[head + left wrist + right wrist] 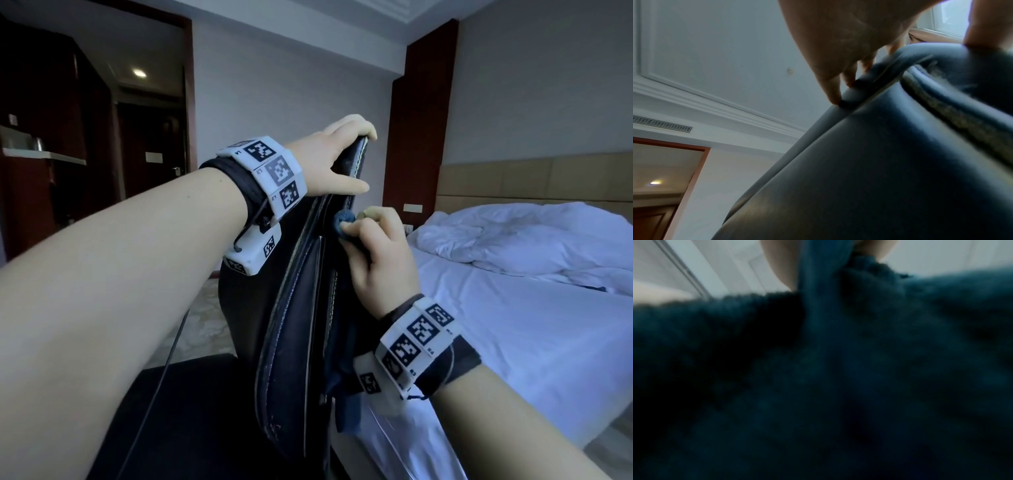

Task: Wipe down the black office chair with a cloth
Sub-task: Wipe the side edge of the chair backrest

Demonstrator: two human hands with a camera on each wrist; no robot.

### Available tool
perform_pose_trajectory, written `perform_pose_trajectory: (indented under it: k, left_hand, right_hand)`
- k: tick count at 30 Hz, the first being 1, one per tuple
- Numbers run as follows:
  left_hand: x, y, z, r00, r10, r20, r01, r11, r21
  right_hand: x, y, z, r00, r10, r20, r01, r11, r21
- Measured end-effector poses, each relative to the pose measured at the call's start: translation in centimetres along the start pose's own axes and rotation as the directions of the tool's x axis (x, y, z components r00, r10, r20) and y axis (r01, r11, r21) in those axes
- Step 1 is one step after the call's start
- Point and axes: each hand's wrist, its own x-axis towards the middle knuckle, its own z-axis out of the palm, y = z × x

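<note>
The black office chair's backrest stands edge-on in the middle of the head view, its stitched leather seams facing me. My left hand grips the top edge of the backrest, fingers curled over the rim and thumb pressed on the near side. The left wrist view shows those fingers hooked over the padded top of the chair. My right hand holds a bunched dark blue cloth against the backrest's right side, just under the left hand. The cloth fills the blurred right wrist view.
A bed with white sheets and a rumpled duvet lies close on the right, under a tan headboard. A dark doorway and wooden cabinets are at the left. A black surface lies below the chair.
</note>
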Motion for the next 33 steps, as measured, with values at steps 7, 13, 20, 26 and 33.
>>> perform_pose_trajectory:
  k: [7,13,20,26,33]
  left_hand:
    - [-2.3,0.8,1.1,0.989,-0.148,0.011,0.149,0.983,-0.104]
    - [-12.9,0.1,9.1,0.863,-0.489,0.129,0.505,0.817,-0.277]
    - [-14.3,0.2,11.1,0.798,-0.572,0.192,0.603,0.756,-0.254]
    - [-15.6,-0.5,12.3,0.743,-0.652,0.154,0.668,0.706,-0.235]
    - [-15.9,-0.7,12.3,0.75,-0.644,0.151,0.661,0.733,-0.158]
  right_hand:
    - [-4.7,-0.1,-0.2,0.983,0.092,0.159,-0.103,0.993,0.058]
    - [-4.1,-0.8,0.7,0.978,0.186,0.094,-0.19,0.981,0.032]
    - [-2.0,0.3,0.2,0.987,0.158,-0.004,-0.158,0.987,-0.003]
    - [-3.8,0.7,2.3,0.964,0.267,0.008,-0.267,0.958,0.101]
    - [-3.1,1.1,1.0,0.987,0.139,0.078,-0.142,0.989,0.032]
